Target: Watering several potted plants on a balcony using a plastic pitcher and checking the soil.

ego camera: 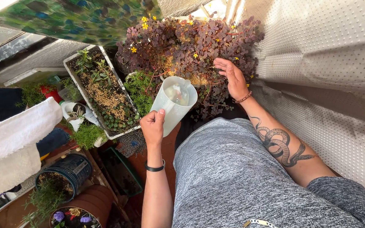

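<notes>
My left hand (153, 125) grips the handle of a translucent white plastic jug (175, 103), tilted with its spout toward a bushy plant with dark purple leaves and small yellow flowers (186, 46). A little water shows inside the jug. My right hand (232, 78) rests with spread fingers among the purple leaves on the plant's right side, holding nothing. A black band is on my left wrist, a bead bracelet on the right, and a snake tattoo on the right forearm.
A long white planter trough (104, 136) with soil and small green plants sits left of the jug. Dark round pots (80, 166) with herbs and flowers stand at lower left beside white towels (13, 143). A white textured wall (330, 50) closes the right side.
</notes>
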